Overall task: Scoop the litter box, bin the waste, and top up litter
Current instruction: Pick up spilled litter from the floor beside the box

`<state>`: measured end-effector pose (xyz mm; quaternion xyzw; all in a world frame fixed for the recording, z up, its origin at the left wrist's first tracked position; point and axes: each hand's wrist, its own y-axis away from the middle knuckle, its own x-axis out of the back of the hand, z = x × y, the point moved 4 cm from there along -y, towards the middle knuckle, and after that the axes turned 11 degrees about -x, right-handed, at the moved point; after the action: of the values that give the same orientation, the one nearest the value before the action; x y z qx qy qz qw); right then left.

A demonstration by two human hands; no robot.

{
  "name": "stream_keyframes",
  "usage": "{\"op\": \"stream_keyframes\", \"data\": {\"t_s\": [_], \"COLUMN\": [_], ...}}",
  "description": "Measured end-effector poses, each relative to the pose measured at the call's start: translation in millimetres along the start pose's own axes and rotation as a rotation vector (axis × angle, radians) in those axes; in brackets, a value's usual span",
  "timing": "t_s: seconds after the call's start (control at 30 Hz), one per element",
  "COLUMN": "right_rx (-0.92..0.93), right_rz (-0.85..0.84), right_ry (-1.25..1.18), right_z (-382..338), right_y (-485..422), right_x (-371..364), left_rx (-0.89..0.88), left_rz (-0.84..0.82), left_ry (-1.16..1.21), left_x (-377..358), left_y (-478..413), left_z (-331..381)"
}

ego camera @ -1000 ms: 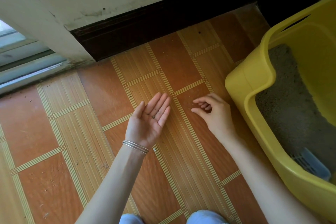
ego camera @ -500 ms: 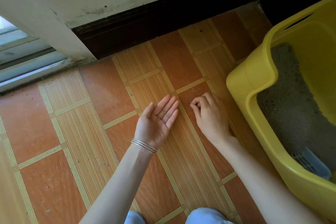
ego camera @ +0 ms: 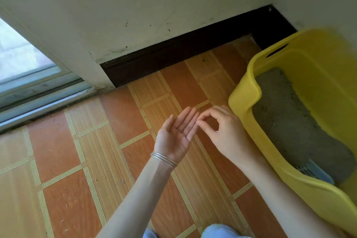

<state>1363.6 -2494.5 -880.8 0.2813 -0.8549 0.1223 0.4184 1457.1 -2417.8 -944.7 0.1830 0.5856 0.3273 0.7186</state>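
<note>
The floor (ego camera: 119, 116) is tiled in plain orange squares and striped tan ones, with specks of grit scattered toward 7 o'clock. A scuffed pale wall (ego camera: 135, 6) fills the view at 12 o'clock, edged along its foot by a dark skirting board (ego camera: 173, 54). At 9 o'clock a sliding-door track (ego camera: 38, 100) runs along the floor below a glass pane (ego camera: 19, 54). The person's knees in light blue cloth (ego camera: 222, 231) show at 6 o'clock.

The yellow litter box (ego camera: 243, 98) stands on the floor from 2 to 4 o'clock, in the corner of the room. Grey litter (ego camera: 289, 121) covers its bottom, and a pale blue scoop (ego camera: 316, 172) lies in the litter at the box's near end, about 4 o'clock.

The left hand (ego camera: 173, 137) is held palm up over the floor at the centre, its fingers (ego camera: 190, 120) straight and close together. A few dark litter grains (ego camera: 184, 128) rest on them. Thin silver bangles (ego camera: 163, 159) circle that wrist.

The right hand (ego camera: 226, 133) is just beside it toward 3 o'clock, near the front wall of the box. Its thumb and forefinger (ego camera: 207, 113) curl into a ring, and their tips meet against the left fingertips. Whether a grain is pinched between them cannot be told. The other right fingers are loosely bent behind.
</note>
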Motion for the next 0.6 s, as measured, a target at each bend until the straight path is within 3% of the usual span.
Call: {"op": "stream_keyframes", "data": {"t_s": [0.27, 0.6], "right_rx": [0.036, -0.126], "right_rz": [0.082, 0.174], "right_ry": [0.12, 0.26], "right_z": [-20.0, -56.9], "right_y": [-1.7, -44.9], "right_x": [54.5, 158.9], "left_rx": [-0.065, -0.008], "left_rz": [-0.101, -0.19], "left_ry": [-0.071, -0.158], "left_x": [-52.6, -195.5], "left_y": [25.8, 70.8], "left_z": [35.6, 77.1]}}
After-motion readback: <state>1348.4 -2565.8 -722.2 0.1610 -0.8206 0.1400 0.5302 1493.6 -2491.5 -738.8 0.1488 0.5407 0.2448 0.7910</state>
